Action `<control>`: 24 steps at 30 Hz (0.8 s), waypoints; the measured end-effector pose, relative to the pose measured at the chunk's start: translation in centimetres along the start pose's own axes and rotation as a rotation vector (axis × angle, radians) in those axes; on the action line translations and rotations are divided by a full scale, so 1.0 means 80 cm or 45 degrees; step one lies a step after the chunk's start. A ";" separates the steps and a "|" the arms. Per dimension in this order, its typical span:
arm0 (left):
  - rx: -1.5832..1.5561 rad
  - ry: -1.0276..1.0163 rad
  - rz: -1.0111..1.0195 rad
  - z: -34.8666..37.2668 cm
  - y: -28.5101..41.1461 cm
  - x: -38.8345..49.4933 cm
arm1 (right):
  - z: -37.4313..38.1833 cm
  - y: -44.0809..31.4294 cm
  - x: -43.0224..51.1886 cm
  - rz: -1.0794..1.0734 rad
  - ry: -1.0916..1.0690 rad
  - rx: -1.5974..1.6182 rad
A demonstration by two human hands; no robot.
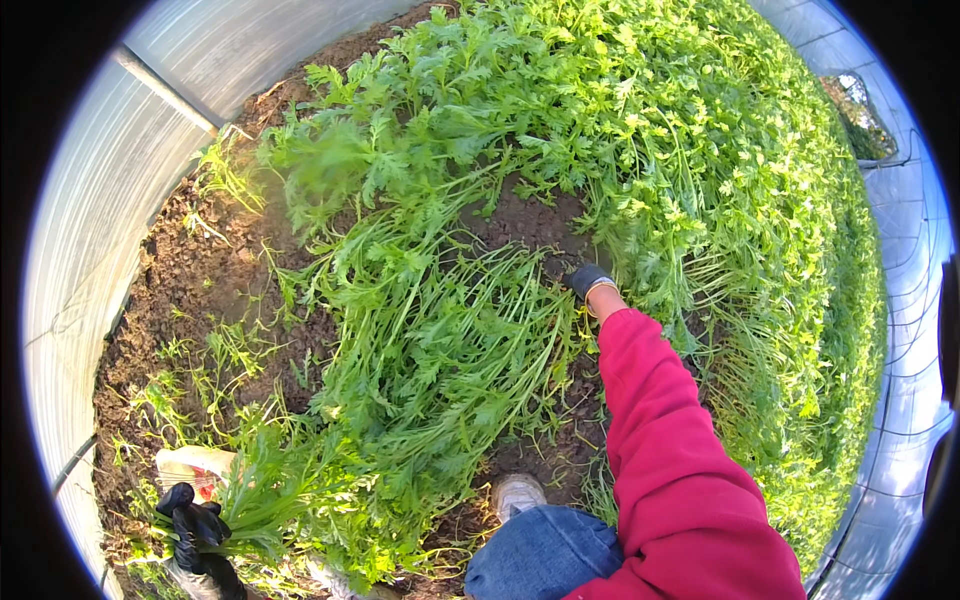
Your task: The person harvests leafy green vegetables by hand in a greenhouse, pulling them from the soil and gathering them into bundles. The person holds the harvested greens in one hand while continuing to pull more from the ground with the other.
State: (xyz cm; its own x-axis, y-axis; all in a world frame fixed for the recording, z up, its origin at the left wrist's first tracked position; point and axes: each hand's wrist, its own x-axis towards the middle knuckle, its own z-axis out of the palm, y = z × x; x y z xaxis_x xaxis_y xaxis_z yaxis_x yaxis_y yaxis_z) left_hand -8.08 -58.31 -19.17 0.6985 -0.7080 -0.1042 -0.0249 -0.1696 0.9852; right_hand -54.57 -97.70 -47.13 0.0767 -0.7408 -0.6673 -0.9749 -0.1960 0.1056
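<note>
My left hand (193, 525), in a black glove, is at the lower left, closed around the stems of a bunch of leafy greens (262, 495). The bunch's leaves spread to the right. My right hand (586, 282), in a dark glove below a red sleeve, reaches down to the soil near the middle, beside the base of standing greens (637, 217). Its fingers are hard to make out against the dark soil, and whether they grip anything cannot be told. Long-stemmed greens (450, 322) lie flattened in a heap to its left.
Dense leafy plants fill the top and right. Brown soil (225, 277) with scattered sprigs lies at left, beside translucent plastic sheeting (97, 217) with a pole (169, 90). A pale object with red marks (196, 466) sits near my left hand. My jeans-covered knee (544, 555) and a shoe (517, 495) are below.
</note>
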 end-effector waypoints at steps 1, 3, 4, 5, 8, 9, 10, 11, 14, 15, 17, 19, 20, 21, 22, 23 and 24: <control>-0.010 0.004 0.002 0.001 0.000 0.000 | 0.004 0.004 0.007 -0.083 -0.027 -0.087; -0.025 -0.019 0.002 0.001 0.000 0.002 | 0.008 0.013 0.015 -0.251 -0.041 -0.302; -0.021 -0.048 -0.004 0.002 0.000 0.002 | 0.006 0.017 0.016 -0.337 -0.023 -0.428; -0.016 -0.077 -0.009 0.002 0.000 0.004 | 0.004 0.020 0.013 -0.354 0.023 -0.380; -0.064 -0.052 -0.049 0.005 -0.001 0.004 | -0.014 0.023 0.008 -0.354 0.141 -0.402; -0.072 -0.057 -0.046 0.007 -0.001 0.004 | -0.021 0.021 0.010 -0.272 0.234 -0.283; -0.048 -0.037 -0.071 0.008 -0.002 0.004 | -0.025 0.017 0.015 -0.192 0.303 -0.177; -0.028 -0.015 -0.092 0.010 -0.002 0.003 | -0.030 0.014 0.024 -0.117 0.396 -0.078; -0.007 -0.032 -0.085 0.012 -0.001 0.001 | -0.027 -0.019 0.077 0.153 0.216 0.347; -0.001 -0.053 -0.076 0.012 0.000 0.000 | -0.020 -0.028 0.094 0.230 0.171 0.499; 0.007 -0.022 -0.062 0.011 0.001 -0.002 | -0.001 -0.047 0.120 0.296 0.155 0.505; 0.029 0.007 -0.056 0.009 0.001 -0.003 | 0.007 -0.049 0.128 0.271 0.096 0.313; 0.032 0.007 -0.059 0.009 0.001 -0.004 | 0.007 -0.044 0.123 0.243 0.115 0.326; 0.034 0.006 -0.064 0.008 0.000 -0.003 | 0.004 -0.042 0.116 0.078 0.123 0.221; 0.034 0.002 -0.070 0.008 -0.001 -0.003 | -0.003 -0.030 0.101 -0.102 0.099 0.122; 0.030 0.004 -0.083 0.008 -0.002 -0.003 | -0.013 -0.018 0.083 -0.277 0.073 0.027; 0.026 0.008 -0.095 0.009 -0.002 -0.002 | -0.024 -0.013 0.067 -0.494 0.076 -0.062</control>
State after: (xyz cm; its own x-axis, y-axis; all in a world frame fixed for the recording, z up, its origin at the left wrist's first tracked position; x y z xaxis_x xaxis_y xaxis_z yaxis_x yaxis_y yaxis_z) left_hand -8.69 -58.64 -19.43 0.7032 -0.6887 -0.1766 0.0130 -0.2359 0.9717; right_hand -52.75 -102.68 -49.39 0.4509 -0.6418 -0.6204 -0.8602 -0.4980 -0.1100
